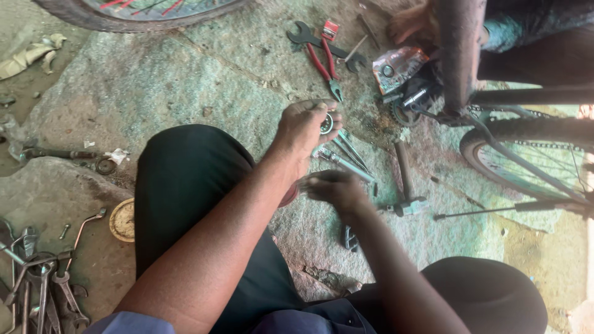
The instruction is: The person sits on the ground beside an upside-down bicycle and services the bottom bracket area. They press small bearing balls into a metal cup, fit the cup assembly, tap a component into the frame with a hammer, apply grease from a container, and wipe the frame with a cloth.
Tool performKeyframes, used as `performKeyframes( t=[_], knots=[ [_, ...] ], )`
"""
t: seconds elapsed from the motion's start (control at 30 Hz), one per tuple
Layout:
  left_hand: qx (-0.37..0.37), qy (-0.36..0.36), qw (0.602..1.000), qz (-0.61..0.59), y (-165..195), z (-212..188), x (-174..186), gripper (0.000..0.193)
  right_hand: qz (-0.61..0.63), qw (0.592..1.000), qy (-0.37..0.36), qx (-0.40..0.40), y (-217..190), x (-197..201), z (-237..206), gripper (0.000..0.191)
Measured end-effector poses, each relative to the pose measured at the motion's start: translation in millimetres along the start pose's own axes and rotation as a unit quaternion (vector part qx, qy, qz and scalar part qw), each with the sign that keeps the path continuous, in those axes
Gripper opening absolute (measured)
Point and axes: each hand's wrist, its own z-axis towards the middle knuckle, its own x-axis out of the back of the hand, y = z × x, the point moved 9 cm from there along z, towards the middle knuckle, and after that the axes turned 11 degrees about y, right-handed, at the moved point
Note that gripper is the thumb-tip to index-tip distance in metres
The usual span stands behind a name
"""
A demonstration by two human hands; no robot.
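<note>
My left hand (pixel 303 127) is raised over the stone floor and grips a small round bearing ring (pixel 327 123) between fingers and thumb. Just below it my right hand (pixel 333 187) is blurred, fingers curled, hovering above several thin metal tools (pixel 346 154); I cannot tell if it holds anything. My dark-trousered knees fill the lower middle of the view.
Red-handled pliers (pixel 325 65) and a dark spanner (pixel 309 37) lie ahead. A hammer (pixel 405 179) rests to the right. A bicycle's rear wheel (pixel 526 154), chain and hub (pixel 414 99) stand at the right, another person's hand (pixel 408 21) behind. Spanners (pixel 43 278) are piled at lower left near a round tin (pixel 124 219).
</note>
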Motion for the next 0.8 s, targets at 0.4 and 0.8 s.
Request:
performKeyframes(
  t=[0.4, 0.8],
  knots=[
    [-0.015, -0.009, 0.999, 0.029, 16, 20, 14, 0.028, -0.049, 0.998, 0.021, -0.015, 61, -52, 45, 0.029],
    [-0.046, -0.030, 0.998, 0.026, 17, 30, 15, 0.029, -0.088, 0.995, -0.020, 0.037, 47, -64, 46, 0.022]
  ],
)
